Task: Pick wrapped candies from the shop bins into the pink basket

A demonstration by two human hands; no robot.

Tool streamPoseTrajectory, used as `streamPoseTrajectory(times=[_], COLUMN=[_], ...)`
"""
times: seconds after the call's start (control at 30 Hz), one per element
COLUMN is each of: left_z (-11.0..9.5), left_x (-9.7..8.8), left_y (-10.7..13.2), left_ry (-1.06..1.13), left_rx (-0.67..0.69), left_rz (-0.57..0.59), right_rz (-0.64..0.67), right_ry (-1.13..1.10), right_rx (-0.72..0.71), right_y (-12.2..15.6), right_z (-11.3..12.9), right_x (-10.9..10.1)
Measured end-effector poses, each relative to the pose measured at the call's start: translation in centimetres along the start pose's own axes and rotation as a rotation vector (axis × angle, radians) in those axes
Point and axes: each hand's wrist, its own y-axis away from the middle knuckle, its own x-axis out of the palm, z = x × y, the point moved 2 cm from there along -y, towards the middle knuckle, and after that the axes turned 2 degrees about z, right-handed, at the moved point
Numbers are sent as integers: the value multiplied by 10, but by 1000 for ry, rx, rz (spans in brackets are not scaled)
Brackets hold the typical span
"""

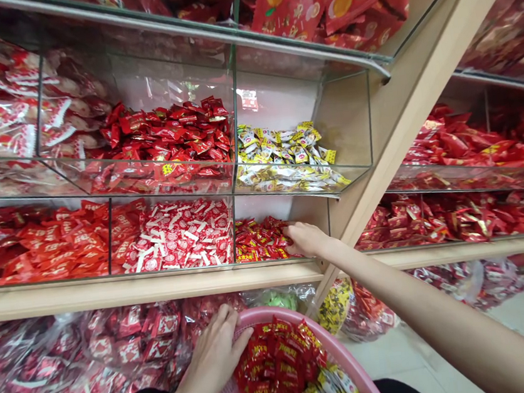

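My right hand (305,238) reaches into the lower right glass bin, its fingers curled down into a low pile of small red candies (260,239). What the fingers hold is hidden. My left hand (218,351) grips the near left rim of a pink plastic basket (351,363) at the bottom of the view. The basket holds a heap of the same red candy packets (279,365) and a few yellow ones (338,389).
Glass bins line wooden shelves: red-and-white sweets (178,234), red packets (35,244), red wrappers (170,134), yellow-white sweets (286,156). Large clear bags of candy (86,361) lie under the shelf. A second shelf unit (470,198) stands to the right, tiled floor below.
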Motion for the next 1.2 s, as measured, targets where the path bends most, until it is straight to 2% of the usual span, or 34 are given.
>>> streamPoseTrajectory(times=[0.1,0.23,0.33,0.43,0.7,1.2], left_z=[-1,-1,-1,-2,2,-3], left_x=[0,1,0,-2,2,-3], left_y=[1,1,1,2,2,3], left_ry=[-3,-1,5,16,9,-7], left_rx=[-3,-12,-21,-14,-4,-29], left_rz=[6,17,31,29,2,32], right_rz=[7,75,167,185,178,182], right_ry=[-23,-170,-241,-238,-231,-262], right_rx=[42,183,257,291,304,281], right_y=[0,-4,-6,-6,-4,-5], right_z=[-4,-7,-1,6,12,15], right_x=[-8,-16,-14,-9,-4,2])
